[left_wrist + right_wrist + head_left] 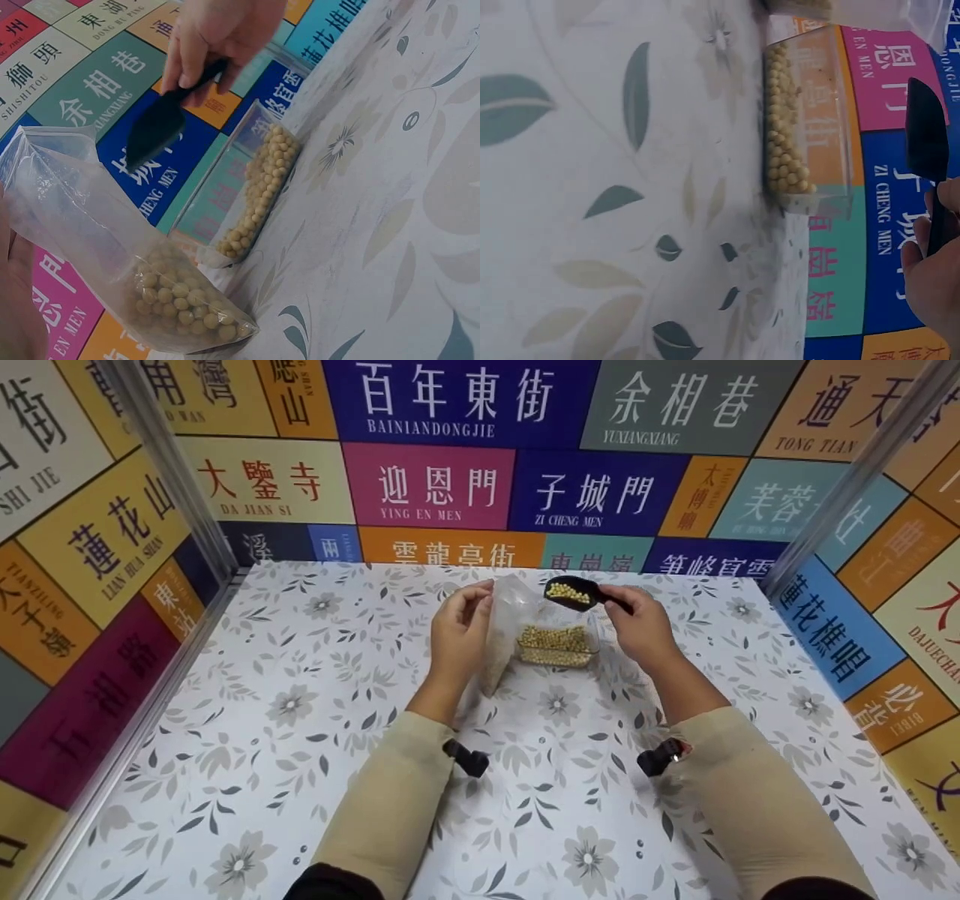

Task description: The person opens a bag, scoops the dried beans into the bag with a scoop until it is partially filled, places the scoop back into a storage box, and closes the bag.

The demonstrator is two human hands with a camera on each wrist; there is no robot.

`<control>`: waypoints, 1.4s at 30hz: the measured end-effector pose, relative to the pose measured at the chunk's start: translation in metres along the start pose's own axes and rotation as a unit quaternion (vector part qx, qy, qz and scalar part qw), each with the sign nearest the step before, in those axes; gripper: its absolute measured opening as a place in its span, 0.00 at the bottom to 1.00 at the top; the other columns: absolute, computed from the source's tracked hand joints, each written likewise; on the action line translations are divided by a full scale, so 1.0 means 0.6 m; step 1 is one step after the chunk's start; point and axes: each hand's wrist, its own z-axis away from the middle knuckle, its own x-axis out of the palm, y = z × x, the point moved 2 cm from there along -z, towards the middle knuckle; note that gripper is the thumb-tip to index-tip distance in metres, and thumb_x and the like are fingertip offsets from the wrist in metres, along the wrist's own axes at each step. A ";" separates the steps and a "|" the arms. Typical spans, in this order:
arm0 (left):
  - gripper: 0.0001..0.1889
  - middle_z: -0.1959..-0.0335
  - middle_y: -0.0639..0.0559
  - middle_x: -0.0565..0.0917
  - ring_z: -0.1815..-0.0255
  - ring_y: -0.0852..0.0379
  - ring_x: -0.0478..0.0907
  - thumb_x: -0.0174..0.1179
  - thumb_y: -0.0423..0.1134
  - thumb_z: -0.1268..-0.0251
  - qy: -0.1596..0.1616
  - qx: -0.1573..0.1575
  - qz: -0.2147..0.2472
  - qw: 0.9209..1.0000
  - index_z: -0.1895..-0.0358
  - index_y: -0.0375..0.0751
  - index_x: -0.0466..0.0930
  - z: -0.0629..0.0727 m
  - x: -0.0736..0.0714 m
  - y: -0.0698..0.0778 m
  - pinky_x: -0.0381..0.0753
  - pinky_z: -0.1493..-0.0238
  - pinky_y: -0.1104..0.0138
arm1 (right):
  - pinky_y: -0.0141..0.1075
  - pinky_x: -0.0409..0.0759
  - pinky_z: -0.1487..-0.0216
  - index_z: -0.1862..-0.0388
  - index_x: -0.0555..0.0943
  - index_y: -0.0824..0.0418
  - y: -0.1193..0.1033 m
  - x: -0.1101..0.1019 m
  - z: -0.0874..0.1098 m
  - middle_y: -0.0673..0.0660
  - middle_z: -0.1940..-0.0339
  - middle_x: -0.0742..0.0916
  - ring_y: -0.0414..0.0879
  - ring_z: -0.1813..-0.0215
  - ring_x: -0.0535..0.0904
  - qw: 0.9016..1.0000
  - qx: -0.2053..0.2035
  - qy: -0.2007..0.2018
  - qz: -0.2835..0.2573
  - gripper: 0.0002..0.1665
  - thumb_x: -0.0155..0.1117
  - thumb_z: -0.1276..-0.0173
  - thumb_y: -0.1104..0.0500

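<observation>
My left hand point(461, 626) grips a clear plastic bag point(67, 195) by its upper part, and soybeans point(184, 304) fill the bottom of the bag. In my right hand point(637, 622) is the handle of a black scoop point(595, 592), which carries a small load of soybeans point(568, 591) level with the bag's top and just right of it. Below the scoop stands a clear rectangular container point(832, 142), partly filled with soybeans point(555, 639). The bag hangs beside its left end. From the left wrist view the scoop's load is hidden; its dark underside shows.
A white tablecloth point(285, 765) with grey flowers and leaves covers the table. Colourful panels with Chinese lettering point(431, 484) rise behind it and at both sides. Metal posts point(176, 465) stand at the back corners.
</observation>
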 end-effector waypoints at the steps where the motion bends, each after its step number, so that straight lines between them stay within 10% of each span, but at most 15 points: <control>1: 0.07 0.38 0.50 0.88 0.34 0.58 0.85 0.60 0.38 0.18 0.000 -0.001 0.001 1.000 0.50 0.39 0.84 0.000 0.000 0.000 0.84 0.31 0.70 | 0.48 0.77 0.23 0.24 0.78 0.54 -0.009 -0.004 0.001 0.59 0.22 0.77 0.54 0.21 0.73 1.000 -0.001 0.006 0.004 0.24 0.55 0.13 0.54; 17: 0.06 0.38 0.49 0.89 0.34 0.57 0.84 0.61 0.37 0.19 0.001 -0.003 0.006 1.000 0.50 0.38 0.84 -0.001 -0.001 0.000 0.84 0.31 0.69 | 0.50 0.79 0.30 0.24 0.79 0.51 -0.113 -0.009 0.037 0.54 0.25 0.78 0.51 0.24 0.74 0.994 -0.083 0.006 0.072 0.23 0.54 0.13 0.53; 33: 0.08 0.38 0.47 0.88 0.34 0.55 0.85 0.61 0.38 0.19 0.000 0.012 0.007 1.000 0.49 0.37 0.84 0.000 -0.002 -0.003 0.86 0.32 0.67 | 0.58 0.74 0.23 0.29 0.83 0.56 -0.182 0.002 0.050 0.58 0.33 0.85 0.59 0.26 0.75 0.947 -0.228 0.027 0.226 0.20 0.56 0.15 0.61; 42: 0.08 0.37 0.49 0.88 0.33 0.57 0.84 0.60 0.39 0.18 -0.001 -0.002 -0.006 1.000 0.49 0.38 0.84 0.000 -0.002 0.000 0.84 0.31 0.69 | 0.59 0.73 0.23 0.31 0.84 0.59 -0.182 0.001 0.052 0.60 0.35 0.86 0.61 0.28 0.77 0.940 -0.248 0.042 0.230 0.20 0.57 0.16 0.64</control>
